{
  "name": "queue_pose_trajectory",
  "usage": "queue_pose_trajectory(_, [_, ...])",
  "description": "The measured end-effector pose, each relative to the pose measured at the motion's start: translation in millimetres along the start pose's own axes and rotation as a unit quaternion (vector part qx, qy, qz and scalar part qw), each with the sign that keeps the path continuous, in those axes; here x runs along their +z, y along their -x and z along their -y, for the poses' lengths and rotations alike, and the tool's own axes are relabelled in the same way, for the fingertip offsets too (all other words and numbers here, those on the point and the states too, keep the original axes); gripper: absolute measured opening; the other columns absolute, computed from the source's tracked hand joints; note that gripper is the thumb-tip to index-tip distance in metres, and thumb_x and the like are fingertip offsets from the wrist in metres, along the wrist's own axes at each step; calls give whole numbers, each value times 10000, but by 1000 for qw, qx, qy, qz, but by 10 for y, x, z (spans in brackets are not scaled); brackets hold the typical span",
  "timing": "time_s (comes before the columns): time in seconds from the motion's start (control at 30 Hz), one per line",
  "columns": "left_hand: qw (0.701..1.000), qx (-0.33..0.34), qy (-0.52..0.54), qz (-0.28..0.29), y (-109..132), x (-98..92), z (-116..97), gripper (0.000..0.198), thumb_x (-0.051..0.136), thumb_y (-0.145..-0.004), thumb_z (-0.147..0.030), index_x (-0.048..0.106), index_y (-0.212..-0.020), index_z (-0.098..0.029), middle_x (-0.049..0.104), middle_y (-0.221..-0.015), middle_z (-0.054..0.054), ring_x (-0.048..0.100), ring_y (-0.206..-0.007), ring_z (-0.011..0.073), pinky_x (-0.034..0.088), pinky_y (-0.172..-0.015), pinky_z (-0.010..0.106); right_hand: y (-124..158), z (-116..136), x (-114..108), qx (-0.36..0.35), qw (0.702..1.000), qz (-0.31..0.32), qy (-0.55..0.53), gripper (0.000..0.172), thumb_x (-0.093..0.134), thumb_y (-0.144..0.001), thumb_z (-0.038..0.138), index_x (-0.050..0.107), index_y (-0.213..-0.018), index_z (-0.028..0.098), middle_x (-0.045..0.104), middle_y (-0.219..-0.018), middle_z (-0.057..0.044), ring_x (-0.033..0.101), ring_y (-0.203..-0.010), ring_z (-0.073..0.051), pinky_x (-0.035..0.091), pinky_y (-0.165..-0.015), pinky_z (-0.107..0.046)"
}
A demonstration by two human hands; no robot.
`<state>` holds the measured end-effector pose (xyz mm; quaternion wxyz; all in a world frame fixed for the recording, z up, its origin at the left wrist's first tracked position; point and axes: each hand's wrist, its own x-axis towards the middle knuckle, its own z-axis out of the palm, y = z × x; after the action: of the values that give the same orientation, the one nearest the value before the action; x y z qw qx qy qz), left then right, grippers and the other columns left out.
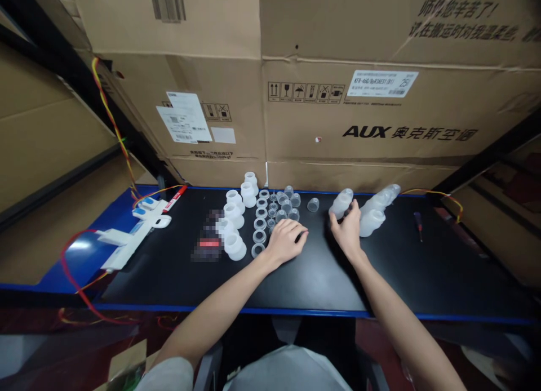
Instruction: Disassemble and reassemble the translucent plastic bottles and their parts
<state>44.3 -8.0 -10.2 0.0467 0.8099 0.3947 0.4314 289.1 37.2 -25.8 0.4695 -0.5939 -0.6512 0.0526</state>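
My right hand point(347, 229) is closed round the lower part of a translucent white bottle-shaped piece point(341, 203), which leans a little on the black table. My left hand point(287, 239) rests over the near end of the rows of small parts, fingers curled; whatever may be under its fingertips is hidden. Beside it runs a column of clear rings point(259, 236), with small clear cups point(288, 205) beyond the fingers. White wide-necked pieces point(234, 247) stand in a group to the left. Several more translucent bottle-shaped pieces point(372, 219) stand just right of my right hand.
One clear cup point(313, 204) sits apart between the hands. A screwdriver point(418, 226) lies at the right. On the left are a white power strip point(137, 233), a red marker point(174, 199) and cables. Large cardboard point(304, 115) walls the back of the table point(313, 287).
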Motion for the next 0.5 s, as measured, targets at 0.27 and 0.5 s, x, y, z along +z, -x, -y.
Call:
queue_pose_trajectory(0.27, [996, -90, 15, -22, 3, -20, -5, 161, 661, -1016, -269, 820, -1002, -255, 771, -772, 10, 709, -671, 175, 526, -648, 291, 227, 631, 3, -132, 991, -34, -10, 567, 621, -1043, 304, 472, -1582, 213, 476, -1560, -218, 488, -1491, -389, 453, -1225, -634])
queue_pose_trajectory(0.5, [979, -138, 123, -85, -42, -76, 47, 271, 634, -1042, -383, 781, -877, -225, 671, -632, -19, 570, -522, 120, 475, -583, 260, 400, 732, 167, -240, 934, 257, -58, 350, 595, -1074, 269, 665, -1415, 229, 648, -1351, -164, 609, -1223, -338, 547, -1055, -538])
